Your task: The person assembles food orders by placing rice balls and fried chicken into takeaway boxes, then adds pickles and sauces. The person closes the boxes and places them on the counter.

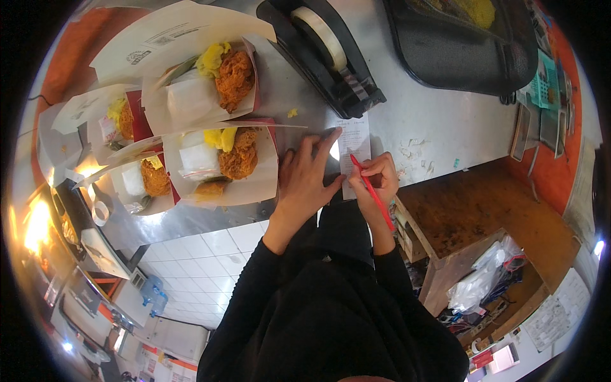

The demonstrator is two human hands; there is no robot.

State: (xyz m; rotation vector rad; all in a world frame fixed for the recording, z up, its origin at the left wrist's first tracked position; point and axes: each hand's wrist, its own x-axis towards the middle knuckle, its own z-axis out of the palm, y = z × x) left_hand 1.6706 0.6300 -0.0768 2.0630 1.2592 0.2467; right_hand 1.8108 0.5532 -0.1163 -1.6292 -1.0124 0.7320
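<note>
A narrow white paper slip (pixel 356 137) lies on the metal counter near its front edge, its far end close against a black tape dispenser (pixel 331 57). In my right hand (pixel 380 181) is a slim red pen (pixel 374 194), its tip at the slip's printed face. My left hand (pixel 307 175) lies flat with fingers spread, its fingertips at the slip's left edge. Just left of that hand stands an open meal box (pixel 264 172) with fried chicken (pixel 238 156), a white wrapped packet (pixel 194 159) and yellow food.
Several more open meal boxes (pixel 149 114) with chicken crowd the counter's left. A black mesh tray (pixel 461 57) sits at the far right. Below the counter on the right, a wooden cabinet (pixel 439 274) holds plastic bags (pixel 480 280). A tape roll (pixel 98 207) is at the left.
</note>
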